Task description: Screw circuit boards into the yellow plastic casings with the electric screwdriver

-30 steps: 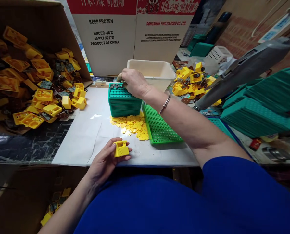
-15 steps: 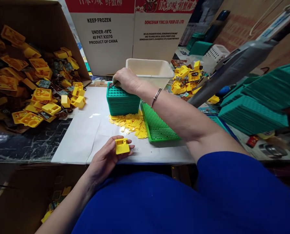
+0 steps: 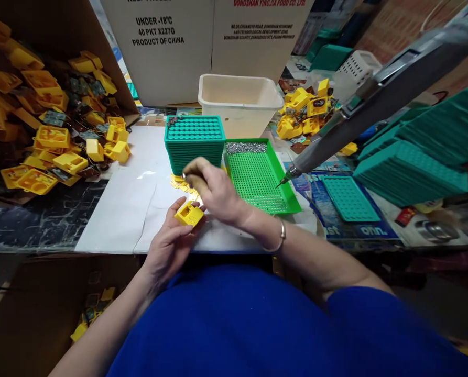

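Note:
A small yellow plastic housing [image 3: 188, 214] with a dotted patch of holes rests in my left hand [image 3: 171, 235], fingers closed around it, its recess facing up. Just above and right of it is my right hand [image 3: 218, 193], thumb and fingers pinched together. A tiny shiny bit shows at its fingertips, too small to name. Behind the hands stands a stack of teal trays [image 3: 194, 152] with a few small dark metal parts [image 3: 173, 121] on its top left corner. Flat yellow plastic pieces [image 3: 177, 183] lie at the stack's foot, partly hidden by my right hand.
A green perforated tray [image 3: 253, 178] holds small silver screws [image 3: 246, 148] at its far end. A grey electric screwdriver [image 3: 351, 99] slants over it. Around are a cream tub [image 3: 237, 107], a carton of yellow housings [image 3: 53, 139], more housings [image 3: 308, 112] and teal tray stacks [image 3: 410, 173].
My right hand has left the top of the teal stack and come down toward the yellow housing. My left hand has tilted the housing and raised it slightly. The view has shifted a little.

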